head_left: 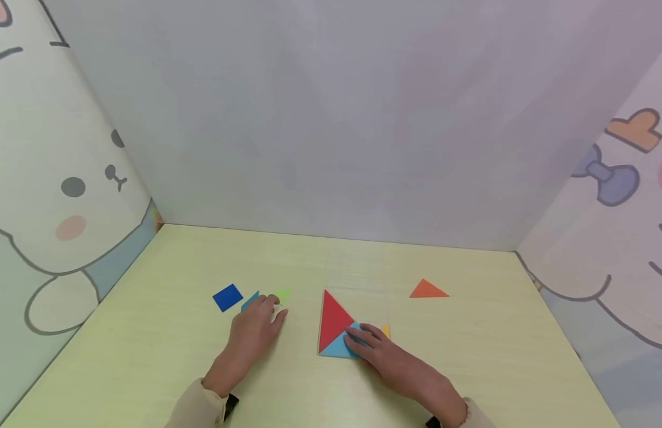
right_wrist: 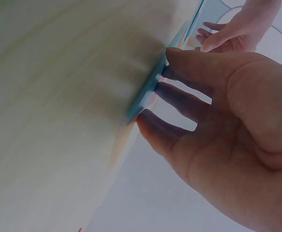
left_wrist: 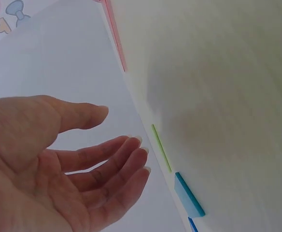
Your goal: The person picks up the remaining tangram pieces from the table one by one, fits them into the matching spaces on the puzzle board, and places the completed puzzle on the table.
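My left hand point(head_left: 256, 327) hovers over the left of the table, fingers loosely bent and thumb apart, holding nothing. Close by its fingertips are a lime green piece point(head_left: 284, 294) and a light blue piece point(head_left: 249, 301), partly hidden by the hand in the head view. My right hand point(head_left: 386, 359) rests its fingertips on a light blue triangle point(head_left: 337, 348). In the right wrist view the fingers point(right_wrist: 179, 99) touch the face of that blue piece point(right_wrist: 143, 96). A red triangle point(head_left: 333, 321) lies against it, and a yellow piece point(head_left: 386, 330) shows beyond the fingers.
A dark blue square point(head_left: 227, 297) lies to the left, and an orange triangle point(head_left: 428, 289) to the right. The pale wooden table point(head_left: 288, 392) ends at a plain back wall point(head_left: 331, 131), with cartoon-printed panels on both sides.
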The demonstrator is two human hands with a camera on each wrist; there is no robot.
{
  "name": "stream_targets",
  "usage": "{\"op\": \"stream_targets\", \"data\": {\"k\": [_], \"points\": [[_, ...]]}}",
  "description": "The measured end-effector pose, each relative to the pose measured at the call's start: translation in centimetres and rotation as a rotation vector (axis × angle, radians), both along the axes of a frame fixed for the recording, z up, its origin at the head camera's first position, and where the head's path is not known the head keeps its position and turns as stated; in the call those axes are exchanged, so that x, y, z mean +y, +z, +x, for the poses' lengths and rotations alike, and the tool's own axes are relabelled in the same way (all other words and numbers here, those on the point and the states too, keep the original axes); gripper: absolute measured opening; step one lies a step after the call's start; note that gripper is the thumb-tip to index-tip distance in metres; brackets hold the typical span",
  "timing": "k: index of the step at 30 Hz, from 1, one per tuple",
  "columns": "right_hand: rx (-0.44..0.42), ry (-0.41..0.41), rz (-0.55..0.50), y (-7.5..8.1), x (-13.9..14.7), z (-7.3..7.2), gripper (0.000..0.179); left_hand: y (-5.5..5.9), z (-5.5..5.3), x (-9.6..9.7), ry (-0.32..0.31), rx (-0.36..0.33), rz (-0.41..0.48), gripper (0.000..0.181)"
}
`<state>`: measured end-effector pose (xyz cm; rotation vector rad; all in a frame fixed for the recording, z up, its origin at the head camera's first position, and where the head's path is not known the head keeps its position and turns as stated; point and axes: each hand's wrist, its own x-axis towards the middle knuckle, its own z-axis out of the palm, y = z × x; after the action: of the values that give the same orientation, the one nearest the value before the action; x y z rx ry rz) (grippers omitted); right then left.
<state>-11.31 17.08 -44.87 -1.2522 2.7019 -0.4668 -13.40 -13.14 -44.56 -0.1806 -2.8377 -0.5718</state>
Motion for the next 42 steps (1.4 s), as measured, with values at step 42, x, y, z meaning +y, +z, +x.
{"op": "stream_targets", "data": {"k": [42], "points": [[0.033, 0.002, -0.016, -0.1, -0.1, 0.0, 0.048, 0.0, 0.0, -3.9, 0.13, -0.227, -0.01, 0.046]]}}
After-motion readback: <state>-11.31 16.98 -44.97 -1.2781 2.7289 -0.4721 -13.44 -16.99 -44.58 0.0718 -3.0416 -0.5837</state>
